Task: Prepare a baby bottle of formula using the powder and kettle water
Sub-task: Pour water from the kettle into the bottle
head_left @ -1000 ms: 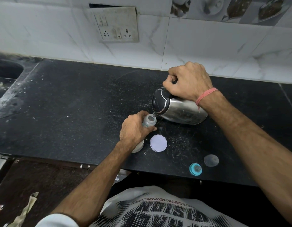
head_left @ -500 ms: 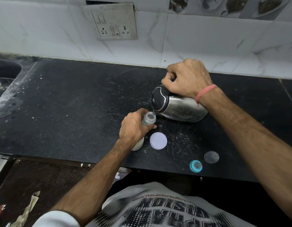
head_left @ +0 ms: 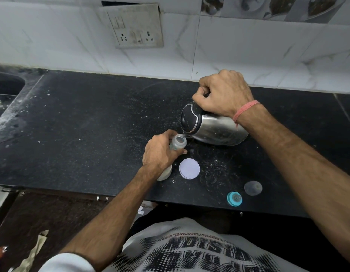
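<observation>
Speckled black stone desk (head_left: 82, 118) fills mid-frame. Right of centre, the right hand (head_left: 223, 95) grips the tilted, rounded steel kettle (head_left: 215, 127), spout over the clear bottle (head_left: 177, 143), which the left hand (head_left: 160, 152) wraps. Flat white round lid (head_left: 189, 169) just below.

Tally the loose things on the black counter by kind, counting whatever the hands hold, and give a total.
Kettles: 1, the steel kettle, tilted in the right hand.
Bottles: 1, the baby bottle, held by the left hand.
Lids and caps: 2, the white lid and clear cap.
Teat rings: 1, the teal teat ring.
Total: 5
</observation>
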`<action>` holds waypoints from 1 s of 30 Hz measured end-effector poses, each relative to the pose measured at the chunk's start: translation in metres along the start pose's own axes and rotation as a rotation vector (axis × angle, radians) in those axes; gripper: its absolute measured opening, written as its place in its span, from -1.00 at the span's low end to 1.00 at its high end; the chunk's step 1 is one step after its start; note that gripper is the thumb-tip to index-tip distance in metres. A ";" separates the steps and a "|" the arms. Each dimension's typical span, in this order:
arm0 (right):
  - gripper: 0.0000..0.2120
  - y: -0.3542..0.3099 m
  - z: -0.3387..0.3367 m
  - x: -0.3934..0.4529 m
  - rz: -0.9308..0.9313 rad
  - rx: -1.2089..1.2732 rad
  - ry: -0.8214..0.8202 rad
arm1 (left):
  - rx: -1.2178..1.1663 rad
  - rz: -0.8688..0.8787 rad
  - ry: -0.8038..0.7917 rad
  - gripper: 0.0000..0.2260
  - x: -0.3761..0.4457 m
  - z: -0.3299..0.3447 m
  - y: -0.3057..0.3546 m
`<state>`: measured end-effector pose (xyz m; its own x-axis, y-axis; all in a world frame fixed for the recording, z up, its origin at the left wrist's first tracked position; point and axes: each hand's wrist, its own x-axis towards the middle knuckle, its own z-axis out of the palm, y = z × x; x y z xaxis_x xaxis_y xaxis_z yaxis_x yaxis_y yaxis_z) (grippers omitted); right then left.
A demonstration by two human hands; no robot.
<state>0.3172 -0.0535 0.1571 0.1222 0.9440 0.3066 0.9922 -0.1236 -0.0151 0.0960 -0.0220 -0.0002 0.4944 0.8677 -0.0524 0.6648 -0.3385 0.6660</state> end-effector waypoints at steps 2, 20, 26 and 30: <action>-0.69 0.000 0.000 0.001 -0.005 -0.004 -0.005 | -0.001 0.000 0.001 -0.50 0.000 0.000 0.000; -0.69 -0.007 -0.005 0.005 -0.014 -0.013 -0.016 | 0.010 0.007 -0.004 -0.54 0.002 0.003 -0.004; -0.69 -0.005 -0.005 0.005 -0.020 -0.021 -0.014 | 0.002 0.018 0.002 -0.55 0.002 0.003 -0.003; -0.68 -0.004 -0.004 0.005 -0.022 -0.016 -0.007 | 0.007 0.020 0.006 -0.54 0.003 0.003 -0.004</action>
<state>0.3141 -0.0494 0.1623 0.1008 0.9485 0.3002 0.9941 -0.1079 0.0071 0.0971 -0.0193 -0.0052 0.5044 0.8628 -0.0341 0.6586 -0.3589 0.6613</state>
